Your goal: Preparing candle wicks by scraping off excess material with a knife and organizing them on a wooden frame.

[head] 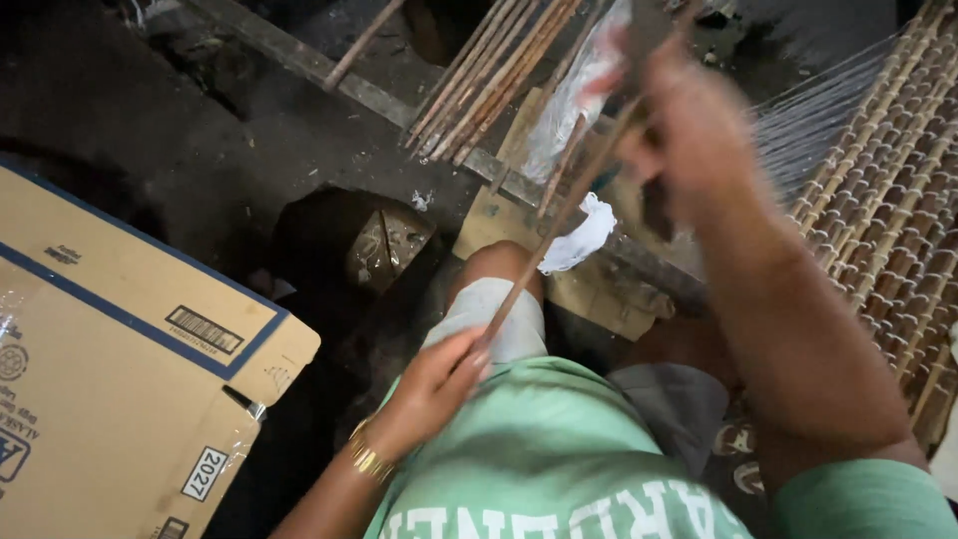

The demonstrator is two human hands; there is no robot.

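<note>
My left hand (437, 384) pinches the lower end of a long thin reddish stick (544, 245) that slants up to the right over my knee. My right hand (679, 125) is raised and blurred at the stick's upper end, closed around it and what looks like a dark tool. A woven mat of split sticks bound with white thread (888, 210) lies on the right, with loose white threads (798, 125) running from it toward my right hand.
A bundle of similar sticks (494, 75) leans across a wooden beam (399, 100) at the top. A white cloth (584, 235) lies by my knee. A flattened cardboard box (110, 369) fills the left. The floor is dark.
</note>
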